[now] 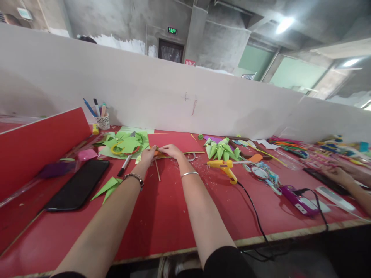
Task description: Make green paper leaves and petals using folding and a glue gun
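Observation:
Both hands meet at the middle of the red table, in front of a stack of red sheets (175,142). My left hand (147,155) is closed on a small orange piece (158,153). From the other side my right hand (171,150) pinches the same orange piece. A thin stick (157,171) lies just below the hands. Green paper pieces (127,142) are heaped left of my left hand, with a black-and-white marker (124,165) beside them. Green paper cones (222,150) stand in a cluster to the right.
A yellow glue gun (222,165) with a black cord lies at right, near a purple power socket (298,200). A black phone (79,185) and a pen cup (102,121) are at left. Another person's hands (339,174) are at far right. A white partition (150,92) runs behind.

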Demonstrator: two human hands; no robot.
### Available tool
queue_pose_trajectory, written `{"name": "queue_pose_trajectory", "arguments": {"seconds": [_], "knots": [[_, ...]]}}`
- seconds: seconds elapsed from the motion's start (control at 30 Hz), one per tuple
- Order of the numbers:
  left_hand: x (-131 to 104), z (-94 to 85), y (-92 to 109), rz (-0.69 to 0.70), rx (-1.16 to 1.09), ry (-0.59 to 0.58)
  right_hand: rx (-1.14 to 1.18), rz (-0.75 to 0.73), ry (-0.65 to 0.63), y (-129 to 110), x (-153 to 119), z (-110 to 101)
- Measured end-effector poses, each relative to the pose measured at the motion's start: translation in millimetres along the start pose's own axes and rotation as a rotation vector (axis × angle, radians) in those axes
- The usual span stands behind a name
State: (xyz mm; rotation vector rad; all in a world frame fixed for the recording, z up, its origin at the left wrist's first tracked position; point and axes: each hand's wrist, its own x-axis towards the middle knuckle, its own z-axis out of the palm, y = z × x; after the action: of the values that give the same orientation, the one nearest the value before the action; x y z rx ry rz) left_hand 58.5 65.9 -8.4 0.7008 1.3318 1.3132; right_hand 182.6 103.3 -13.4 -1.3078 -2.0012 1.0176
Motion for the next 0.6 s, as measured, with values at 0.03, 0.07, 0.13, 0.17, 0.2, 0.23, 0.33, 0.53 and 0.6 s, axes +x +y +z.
{"name": "queue_pose_trajectory", "arguments": {"seconds": [0.03,0.07,0.13,0.17,0.2,0.23,0.33,0.53,0.6], "knots": [[-1.2,0.1,0.7,-0.005,0.003,0.002,0.003,-0.003,0.003,0.0,-0.5,0.3],[-2.1,0.1,1.3,-0.007,0.003,0.006,0.006,-0.006,0.005,-0.1,-1.0,0.5],[-2.8,0.0,2.0,-0.004,0.001,0.019,0.010,-0.014,0.005,-0.7,-1.7,0.7],[-2.8,-0.1,2.1,-0.001,0.000,0.026,0.011,-0.016,0.005,-1.0,-2.0,0.7],[-2.8,-0.3,2.1,0.002,-0.001,0.030,0.010,-0.016,0.005,-1.4,-2.2,0.7],[-2.6,-0.6,1.9,0.004,0.000,0.031,0.008,-0.017,0.006,-1.8,-2.3,0.7],[-2.1,-1.5,1.0,0.001,0.004,0.018,-0.008,-0.021,0.006,-2.9,-2.5,0.6],[2.4,-2.5,-2.8,0.002,-0.017,0.004,-0.108,-0.017,0.039,-4.9,-4.4,-0.5],[5.3,-2.9,-4.8,0.013,-0.036,0.008,-0.162,-0.009,0.062,-6.6,-5.4,-0.9]]}}
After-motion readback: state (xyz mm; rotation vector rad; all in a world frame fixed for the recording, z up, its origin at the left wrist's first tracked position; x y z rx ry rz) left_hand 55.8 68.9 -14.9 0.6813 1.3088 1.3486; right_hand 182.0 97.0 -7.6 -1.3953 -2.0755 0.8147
